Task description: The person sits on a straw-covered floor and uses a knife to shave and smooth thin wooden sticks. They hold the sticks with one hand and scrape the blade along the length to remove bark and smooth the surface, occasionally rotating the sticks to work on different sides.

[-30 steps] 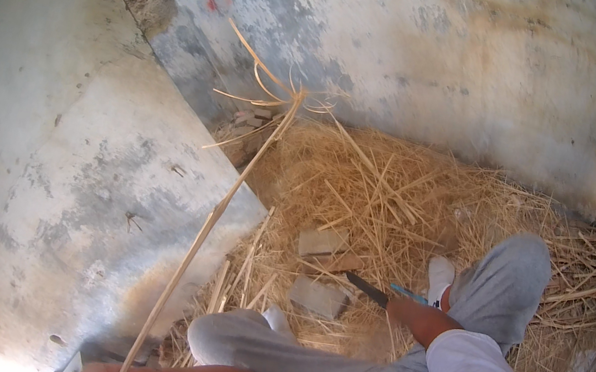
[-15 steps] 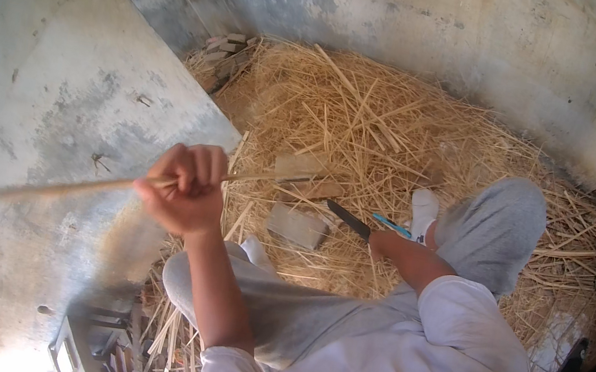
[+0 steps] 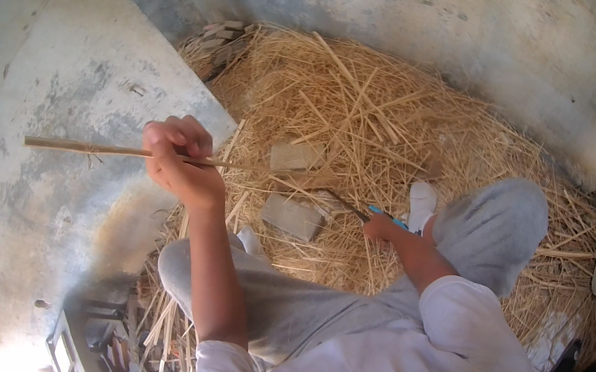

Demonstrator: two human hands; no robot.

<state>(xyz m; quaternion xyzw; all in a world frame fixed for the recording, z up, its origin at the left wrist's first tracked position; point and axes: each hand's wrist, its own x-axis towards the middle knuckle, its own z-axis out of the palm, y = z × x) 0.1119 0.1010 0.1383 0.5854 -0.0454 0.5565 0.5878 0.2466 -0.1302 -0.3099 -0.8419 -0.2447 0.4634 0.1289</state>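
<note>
Grey-white wall (image 3: 453,30) looms behind a tan heap of shavings (image 3: 348,83), and look, a slender pale strip (image 3: 81,147) runs near level in front of it all! Left hand (image 3: 187,158) has it, fingers curled and gripping, while the right hand (image 3: 380,228) (single fingers too small to make out) clutches a dark blade (image 3: 346,205).

two hands (image 3: 189,171) are holding one knife (image 3: 347,205) and one bamboo strip (image 3: 85,148); two blocks (image 3: 292,217) are lying near two socks (image 3: 420,205).
</note>
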